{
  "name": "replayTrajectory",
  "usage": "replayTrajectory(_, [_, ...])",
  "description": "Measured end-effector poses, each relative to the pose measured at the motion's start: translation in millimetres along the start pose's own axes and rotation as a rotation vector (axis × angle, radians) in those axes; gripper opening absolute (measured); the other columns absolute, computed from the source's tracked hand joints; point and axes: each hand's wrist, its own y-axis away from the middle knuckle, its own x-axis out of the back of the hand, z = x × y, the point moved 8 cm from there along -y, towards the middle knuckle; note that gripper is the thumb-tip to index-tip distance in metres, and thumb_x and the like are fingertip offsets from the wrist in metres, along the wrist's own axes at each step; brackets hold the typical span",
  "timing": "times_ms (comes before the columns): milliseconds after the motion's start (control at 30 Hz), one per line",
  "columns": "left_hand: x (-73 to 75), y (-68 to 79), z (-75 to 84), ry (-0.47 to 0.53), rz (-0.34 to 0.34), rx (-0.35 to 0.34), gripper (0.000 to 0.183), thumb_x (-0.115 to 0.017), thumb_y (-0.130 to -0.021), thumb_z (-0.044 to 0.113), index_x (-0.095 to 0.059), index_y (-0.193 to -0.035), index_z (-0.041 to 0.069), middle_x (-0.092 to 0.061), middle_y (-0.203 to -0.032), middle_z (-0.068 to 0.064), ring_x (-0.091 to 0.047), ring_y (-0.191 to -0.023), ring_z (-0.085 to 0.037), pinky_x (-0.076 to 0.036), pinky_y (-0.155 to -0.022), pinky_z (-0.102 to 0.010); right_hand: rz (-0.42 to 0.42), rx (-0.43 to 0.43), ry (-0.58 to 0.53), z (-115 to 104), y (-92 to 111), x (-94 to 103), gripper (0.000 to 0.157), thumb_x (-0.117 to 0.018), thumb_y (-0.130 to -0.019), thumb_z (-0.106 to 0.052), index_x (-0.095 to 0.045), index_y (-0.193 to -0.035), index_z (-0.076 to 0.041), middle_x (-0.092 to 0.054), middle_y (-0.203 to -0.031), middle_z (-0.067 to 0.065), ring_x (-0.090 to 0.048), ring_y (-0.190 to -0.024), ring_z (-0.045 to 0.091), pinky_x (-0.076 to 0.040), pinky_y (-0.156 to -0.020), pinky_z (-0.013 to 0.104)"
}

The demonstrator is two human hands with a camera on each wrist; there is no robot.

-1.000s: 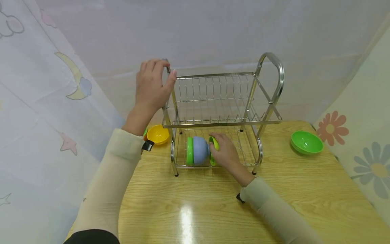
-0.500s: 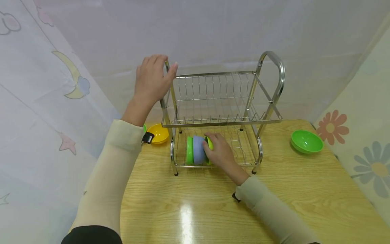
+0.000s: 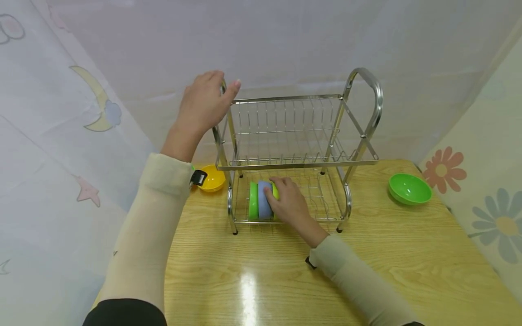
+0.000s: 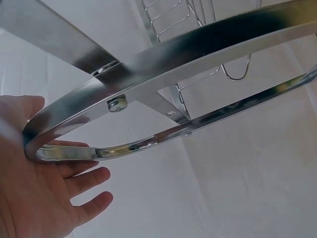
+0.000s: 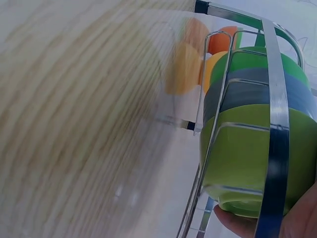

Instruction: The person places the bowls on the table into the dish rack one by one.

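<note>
A two-tier metal dish rack (image 3: 299,166) stands on the wooden table. My left hand (image 3: 204,104) rests on its upper left handle; in the left wrist view the palm (image 4: 29,198) lies against the curved bar with the fingers extended. On the lower shelf several bowls stand on their sides, nested together: a green bowl (image 3: 253,201), a blue bowl (image 3: 264,199) and a yellow-green bowl (image 3: 275,190). My right hand (image 3: 290,203) grips the yellow-green bowl around its base. In the right wrist view the yellow-green bowl (image 5: 237,153) shows behind the rack's wires, partly inside the blue one.
A green bowl (image 3: 409,189) sits upright on the table (image 3: 228,280) at the right. Left of the rack is a yellow bowl (image 3: 213,178), partly hidden by the left wrist strap (image 3: 198,177). A pale fabric backdrop (image 3: 281,45) hangs behind the rack.
My right hand has moved left, pushing the yellow-green bowl into the blue one, whose rounded side is now covered. My left hand has stayed at the handle, shifting slightly.
</note>
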Motion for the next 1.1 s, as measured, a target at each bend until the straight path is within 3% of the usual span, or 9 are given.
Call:
replayTrajectory(333, [-1.3,-3.3,8.8,-0.033,-0.036,0.007,0.080,-0.019,-0.104,0.063,-0.024,-0.161,0.008,-0.024,-0.167,-0.008,-0.022,-0.153,-0.027,-0.022,-0.124,-0.050,0.009,0.024,-0.005,2.5,1.9,-3.2,0.058,-0.035,-0.106,-0.057,-0.055,-0.145,-0.019,-0.058,-0.133,0.013,-0.057,-0.120,0.032,-0.053,-0.094,0.052])
replayTrajectory(600, [-4.2,-2.8,13.1,-0.031,-0.103,0.008,0.080,-0.019,-0.105,0.062,-0.012,-0.163,0.008,-0.010,-0.170,-0.006,-0.010,-0.157,-0.024,-0.014,-0.126,-0.047,0.018,0.035,-0.016,2.4,4.1,-3.0,0.060,-0.029,-0.107,-0.056,-0.054,-0.146,-0.018,-0.059,-0.133,0.013,-0.058,-0.120,0.032,-0.053,-0.094,0.052])
replayTrajectory(767, [-4.6,-2.6,14.7,-0.074,-0.112,0.009,0.078,-0.019,-0.106,0.059,-0.012,-0.163,0.007,-0.011,-0.170,-0.007,-0.013,-0.156,-0.025,-0.017,-0.125,-0.050,0.015,0.036,-0.018,1.9,6.0,-1.8,0.062,-0.027,-0.107,-0.058,-0.053,-0.146,-0.018,-0.059,-0.135,0.013,-0.059,-0.120,0.032,-0.053,-0.094,0.052])
replayTrajectory(1100, [-5.9,-2.8,14.1,-0.118,-0.084,0.006,0.075,-0.019,-0.107,0.055,-0.013,-0.163,0.005,-0.013,-0.170,-0.008,-0.017,-0.155,-0.027,-0.023,-0.123,-0.052,-0.063,0.028,-0.178,-1.9,10.7,3.7,0.055,-0.034,-0.108,-0.049,-0.049,-0.149,-0.015,-0.051,-0.146,0.013,-0.047,-0.136,0.032,-0.042,-0.110,0.056])
